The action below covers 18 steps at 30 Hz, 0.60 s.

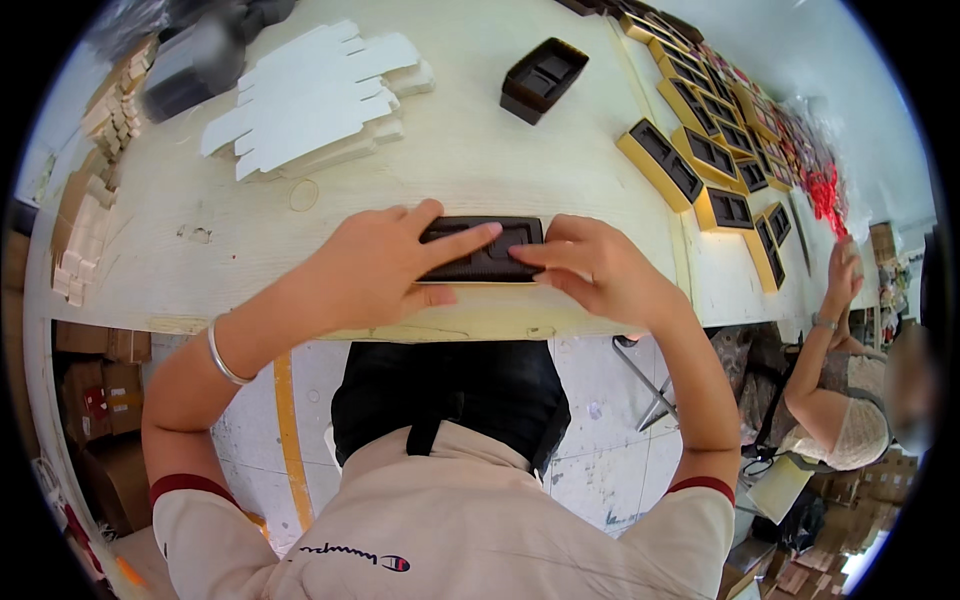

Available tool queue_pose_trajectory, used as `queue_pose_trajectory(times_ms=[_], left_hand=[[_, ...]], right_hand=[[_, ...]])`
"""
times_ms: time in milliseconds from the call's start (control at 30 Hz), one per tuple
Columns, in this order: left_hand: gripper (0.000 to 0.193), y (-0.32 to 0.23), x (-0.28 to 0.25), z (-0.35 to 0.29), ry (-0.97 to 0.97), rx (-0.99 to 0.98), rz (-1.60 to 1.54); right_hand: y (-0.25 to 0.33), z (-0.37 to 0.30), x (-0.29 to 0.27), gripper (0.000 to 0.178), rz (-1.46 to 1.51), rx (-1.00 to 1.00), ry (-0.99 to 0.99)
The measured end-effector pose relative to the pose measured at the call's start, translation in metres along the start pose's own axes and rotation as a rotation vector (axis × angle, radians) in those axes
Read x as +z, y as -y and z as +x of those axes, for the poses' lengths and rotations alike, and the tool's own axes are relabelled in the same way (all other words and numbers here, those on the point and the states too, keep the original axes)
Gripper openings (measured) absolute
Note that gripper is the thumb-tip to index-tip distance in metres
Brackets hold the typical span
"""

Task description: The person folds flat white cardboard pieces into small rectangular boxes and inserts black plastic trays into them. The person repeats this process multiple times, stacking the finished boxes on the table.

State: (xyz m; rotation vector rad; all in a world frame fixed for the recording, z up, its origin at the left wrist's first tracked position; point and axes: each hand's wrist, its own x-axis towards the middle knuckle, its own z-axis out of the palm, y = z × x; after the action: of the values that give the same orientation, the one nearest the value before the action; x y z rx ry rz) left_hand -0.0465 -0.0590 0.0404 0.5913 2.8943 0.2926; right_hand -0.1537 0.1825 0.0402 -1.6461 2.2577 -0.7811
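In front of me on the table lies a black plastic tray (500,268) with moulded hollows, its long side along the table's near edge. My left hand (375,262) spans its left end, fingers spread: the index finger lies across the top, the thumb rests by the near edge. At the right end, my right hand (605,265) closes on the tray's corner, with fingertips on top and the thumb lower down. Whether the tray sits inside a box is hard to see.
Flat white carton blanks (310,100) are piled at the far left. A stack of black trays (545,78) stands farther back. Gold boxes with black inserts (660,165) crowd the right side. Another person (835,400) works at the right, one hand near red ribbons (825,200).
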Motion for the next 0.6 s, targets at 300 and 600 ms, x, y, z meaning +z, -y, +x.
queue_pose_trajectory(times_ms=[300, 600], left_hand=[[0.074, 0.009, 0.031, 0.000, -0.333, 0.184, 0.017], [0.046, 0.100, -0.030, -0.046, -0.456, -0.445, 0.053]], right_hand=[[0.008, -0.011, 0.043, 0.044, -0.194, -0.056, -0.252], [-0.088, -0.057, -0.038, 0.044, -0.775, 0.309, -0.522]])
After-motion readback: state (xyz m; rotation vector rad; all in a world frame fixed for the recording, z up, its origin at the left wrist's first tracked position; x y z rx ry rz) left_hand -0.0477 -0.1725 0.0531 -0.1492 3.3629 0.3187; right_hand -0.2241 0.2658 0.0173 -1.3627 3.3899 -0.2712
